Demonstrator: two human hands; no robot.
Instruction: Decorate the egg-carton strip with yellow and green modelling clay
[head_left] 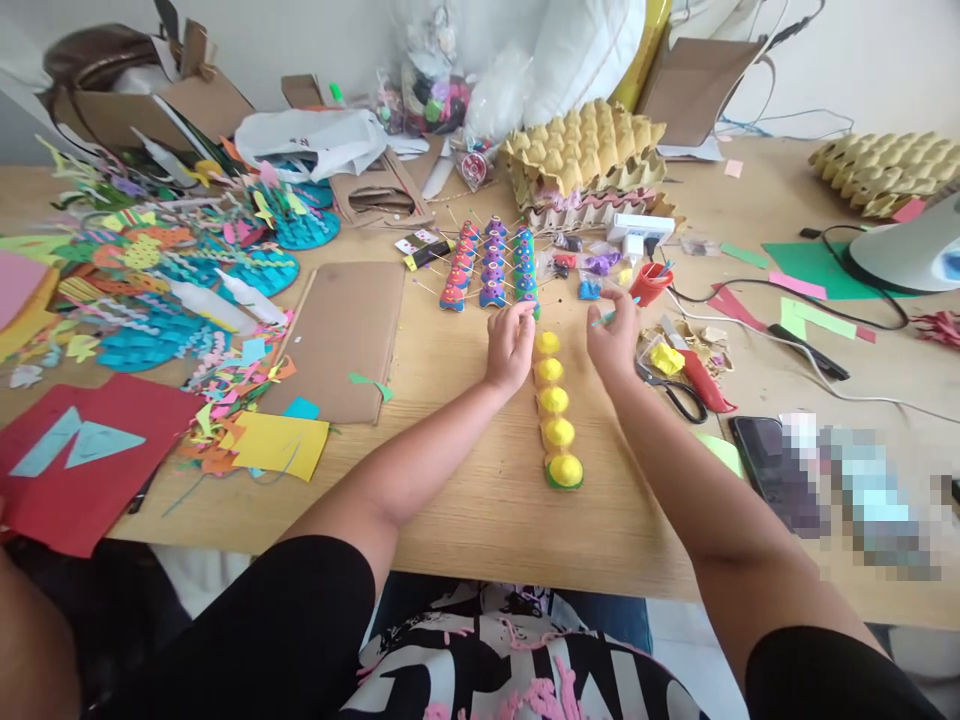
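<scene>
A strip of egg carton with several yellow bumps (555, 400) lies lengthwise on the table, green showing at its near end. My left hand (512, 348) is at the strip's far end, fingers closed together; what they hold, if anything, is too small to tell. To the right of the strip, my right hand (615, 330) grips a thin light-blue stick (606, 319). Beyond my hands stand three decorated egg-carton strips: a red and blue one (459, 268), a purple one (493, 262) and a blue and green one (525, 265), with pins sticking out.
Scissors (684, 396), yellow clay (666, 359), a red cup (651, 284) and a phone (776, 470) are at the right. Brown cardboard (337, 340) and paper crafts (157, 330) lie left. Egg trays (581, 150) are stacked behind. Another person's arm (34, 640) shows bottom left.
</scene>
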